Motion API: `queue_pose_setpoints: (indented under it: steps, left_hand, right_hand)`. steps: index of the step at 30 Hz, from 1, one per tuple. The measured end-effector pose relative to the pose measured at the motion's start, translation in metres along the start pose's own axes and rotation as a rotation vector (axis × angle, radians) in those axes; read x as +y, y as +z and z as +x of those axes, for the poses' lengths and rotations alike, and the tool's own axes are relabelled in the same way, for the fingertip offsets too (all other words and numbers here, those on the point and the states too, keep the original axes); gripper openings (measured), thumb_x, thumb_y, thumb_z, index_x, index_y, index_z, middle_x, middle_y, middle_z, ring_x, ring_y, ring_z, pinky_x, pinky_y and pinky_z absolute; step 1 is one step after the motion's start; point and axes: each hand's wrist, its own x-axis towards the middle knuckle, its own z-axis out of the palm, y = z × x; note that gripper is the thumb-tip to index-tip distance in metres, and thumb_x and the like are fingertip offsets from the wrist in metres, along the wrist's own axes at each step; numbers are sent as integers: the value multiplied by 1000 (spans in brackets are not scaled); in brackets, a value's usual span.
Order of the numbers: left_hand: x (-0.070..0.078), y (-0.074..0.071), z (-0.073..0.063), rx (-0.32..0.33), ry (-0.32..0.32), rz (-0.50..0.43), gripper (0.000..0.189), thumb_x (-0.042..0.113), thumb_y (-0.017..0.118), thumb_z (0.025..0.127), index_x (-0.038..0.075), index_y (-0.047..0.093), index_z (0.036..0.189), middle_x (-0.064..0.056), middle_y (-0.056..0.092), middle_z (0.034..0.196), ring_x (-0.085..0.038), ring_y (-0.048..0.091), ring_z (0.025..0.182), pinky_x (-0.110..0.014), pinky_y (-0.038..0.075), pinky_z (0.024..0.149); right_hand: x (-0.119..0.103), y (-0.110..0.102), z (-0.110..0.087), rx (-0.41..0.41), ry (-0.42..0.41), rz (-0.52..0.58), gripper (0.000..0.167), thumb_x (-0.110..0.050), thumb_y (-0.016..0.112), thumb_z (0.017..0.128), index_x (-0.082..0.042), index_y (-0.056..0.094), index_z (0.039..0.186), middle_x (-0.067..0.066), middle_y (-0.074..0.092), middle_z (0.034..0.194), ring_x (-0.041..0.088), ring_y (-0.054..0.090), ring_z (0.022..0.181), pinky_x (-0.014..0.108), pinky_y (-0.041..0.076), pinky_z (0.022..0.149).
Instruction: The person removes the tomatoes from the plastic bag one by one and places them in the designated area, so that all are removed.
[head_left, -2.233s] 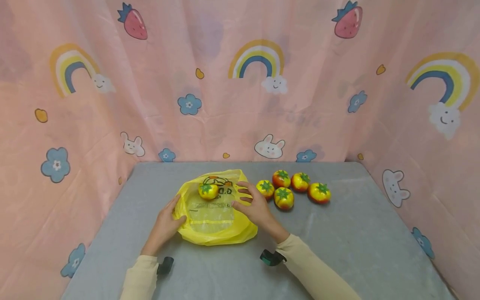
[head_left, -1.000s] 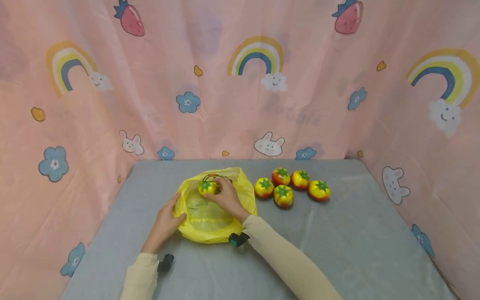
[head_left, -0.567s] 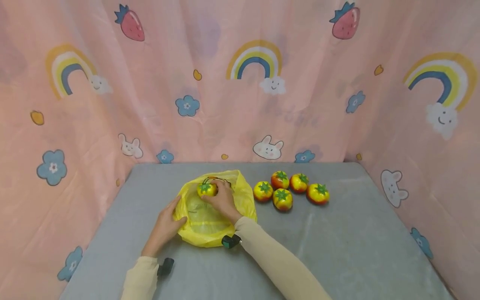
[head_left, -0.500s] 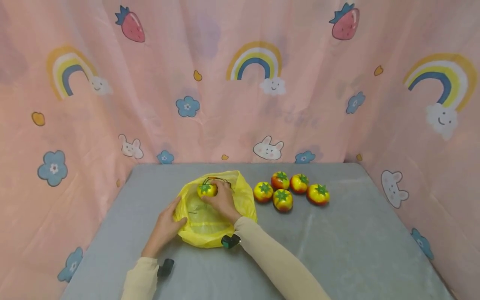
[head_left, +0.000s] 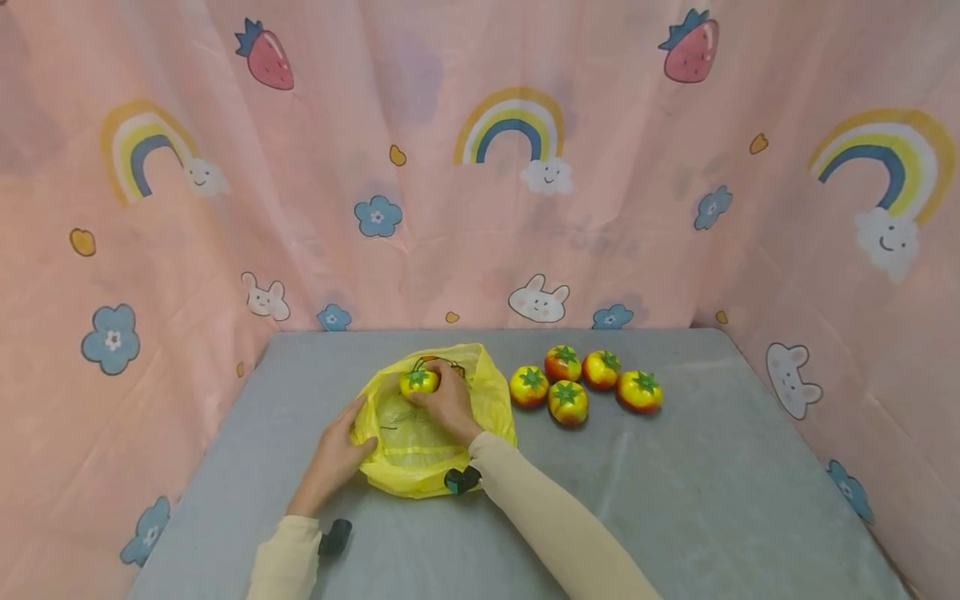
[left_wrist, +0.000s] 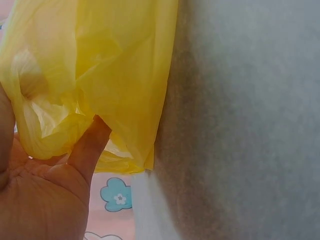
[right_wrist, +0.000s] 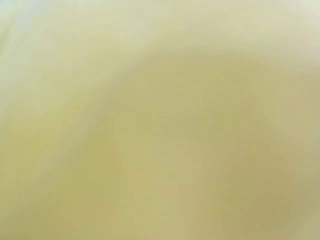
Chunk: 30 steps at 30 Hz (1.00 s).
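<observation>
A yellow plastic bag (head_left: 420,483) lies with its mouth spread wide on the grey table. At its left rim my left hand (head_left: 337,454) holds the plastic, thumb inside the mouth; in the left wrist view the thumb (left_wrist: 90,147) presses into the yellow film. My right hand (head_left: 452,404) reaches inside the bag and grips a yellow tomato (head_left: 417,382) with a green star-shaped top, thumb and fingers on its right side. The right wrist view is a yellow blur.
Right of the bag sit several more yellow-red tomatoes (head_left: 567,403) in a loose cluster; the farthest right tomato (head_left: 640,392) stands a bit apart. The grey table (head_left: 712,492) runs back to a pink printed curtain (head_left: 637,233), which encloses it on three sides.
My right hand has moved left from the bag's right rim into the mouth and taken hold of the tomato inside. The left hand keeps its place at the rim.
</observation>
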Motion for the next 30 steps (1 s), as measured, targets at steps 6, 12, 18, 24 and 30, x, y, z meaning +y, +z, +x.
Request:
queue_pose_setpoints:
  steps: [6, 12, 18, 24, 30]
  left_hand:
    - [1, -1, 2, -5, 9, 11, 75, 11, 63, 88, 3, 28, 154, -24, 32, 157, -42, 30, 145, -54, 28, 119]
    - [0, -1, 4, -6, 15, 15, 76, 11, 63, 88, 4, 28, 154, -23, 32, 158, -41, 30, 146, -53, 27, 120]
    - [-1, 0, 0, -10, 3, 21, 77, 11, 64, 87, 3, 28, 154, -23, 32, 158, -41, 30, 146, -52, 26, 120]
    - [1, -1, -1, -2, -13, 14, 76, 12, 63, 88, 4, 28, 154, -23, 31, 158, -42, 30, 146, -53, 27, 120]
    - [2, -3, 0, -4, -13, 15, 76, 12, 64, 88, 3, 28, 154, -23, 32, 158, -41, 30, 145, -53, 28, 120]
  right_hand:
    - [-2, -1, 1, -3, 15, 1, 54, -20, 82, 79, -13, 57, 127, 8, 65, 126, 24, 62, 112, 39, 53, 98]
    - [-6, -4, -1, 3, 12, -6, 57, -20, 83, 78, -13, 56, 128, 10, 64, 127, 25, 61, 113, 39, 53, 98]
    - [-8, -7, -7, -11, -2, -41, 62, -22, 84, 75, -14, 57, 130, 10, 61, 128, 26, 57, 115, 40, 52, 97]
    - [-11, -12, -14, -43, 1, -55, 66, -27, 83, 74, -19, 57, 135, 11, 55, 127, 26, 55, 109, 40, 54, 91]
    - [-20, -20, -19, -86, -2, -50, 66, -33, 83, 74, -20, 57, 133, 9, 54, 129, 25, 55, 110, 40, 54, 92]
